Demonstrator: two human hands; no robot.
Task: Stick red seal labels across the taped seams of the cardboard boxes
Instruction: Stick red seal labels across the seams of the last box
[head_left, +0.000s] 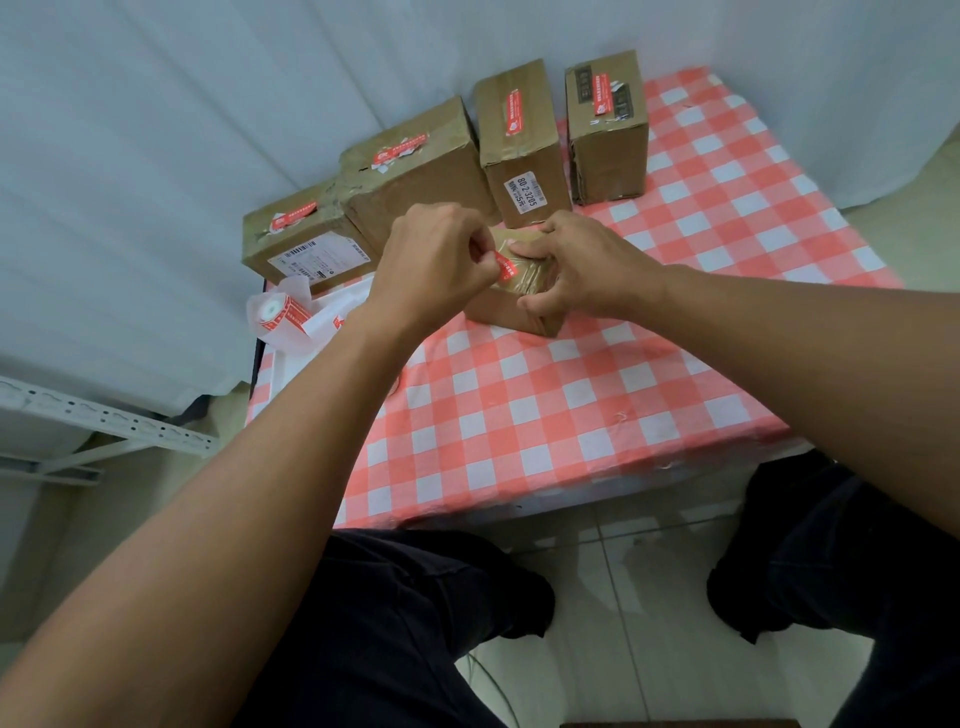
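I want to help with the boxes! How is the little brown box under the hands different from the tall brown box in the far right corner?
The small brown cardboard box lies low between both hands; the tall brown cardboard box stands untouched at the back. The small one's red seal label is only partly stuck on, but the tall one's label lies flat. Both sit on the red-and-white checked tablecloth.

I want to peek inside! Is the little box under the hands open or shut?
Shut. The small cardboard box has shiny tape over its top.
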